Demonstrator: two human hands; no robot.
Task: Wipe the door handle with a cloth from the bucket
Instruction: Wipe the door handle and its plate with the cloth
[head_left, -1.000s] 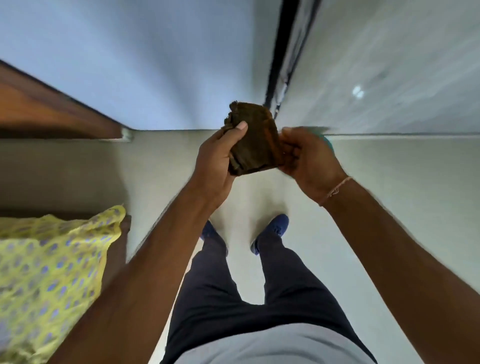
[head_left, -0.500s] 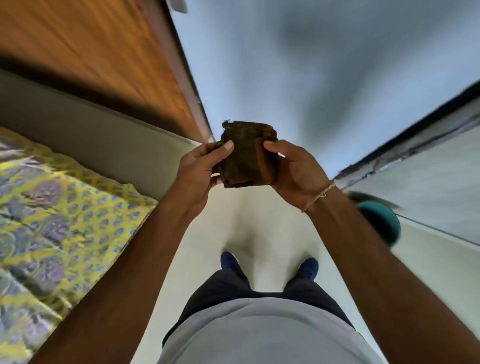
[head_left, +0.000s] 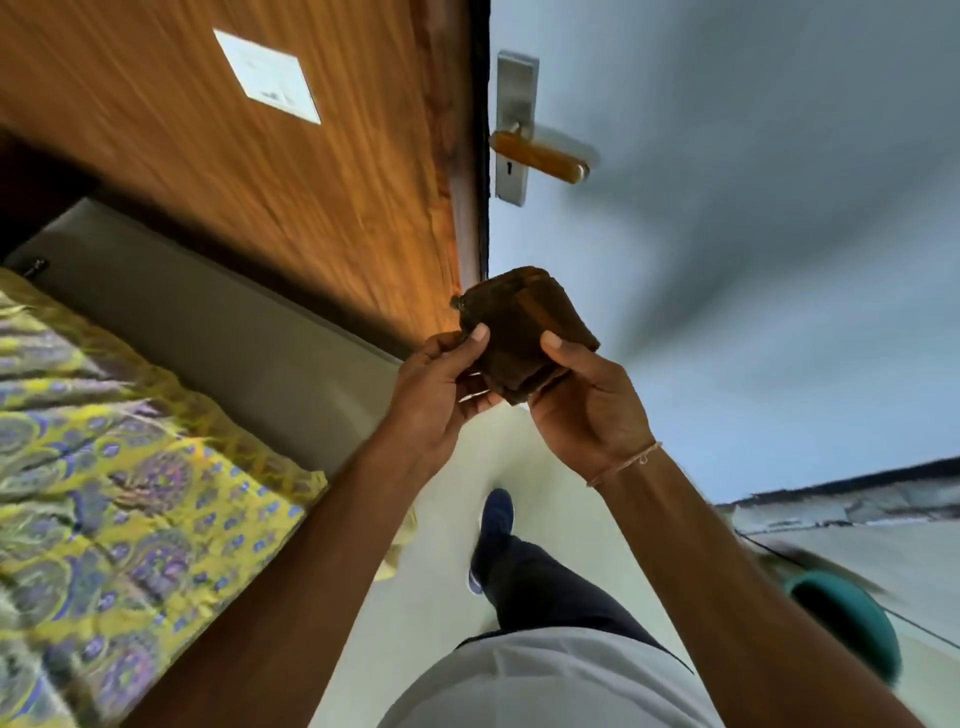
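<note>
Both hands' grip (head_left: 511, 364) closed on folded cloth (head_left: 524, 327) — door handle (head_left: 540, 156) well above, bed (head_left: 104, 467) left

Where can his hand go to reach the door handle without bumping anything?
Open space lies between the folded cloth and the door handle, along the pale door right of the wooden panel. Lower down it is crowded: left hand and right hand both grip the cloth.

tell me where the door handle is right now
In the head view, the door handle sits upper centre on its metal plate, right of the wooden panel, above the cloth.
</note>
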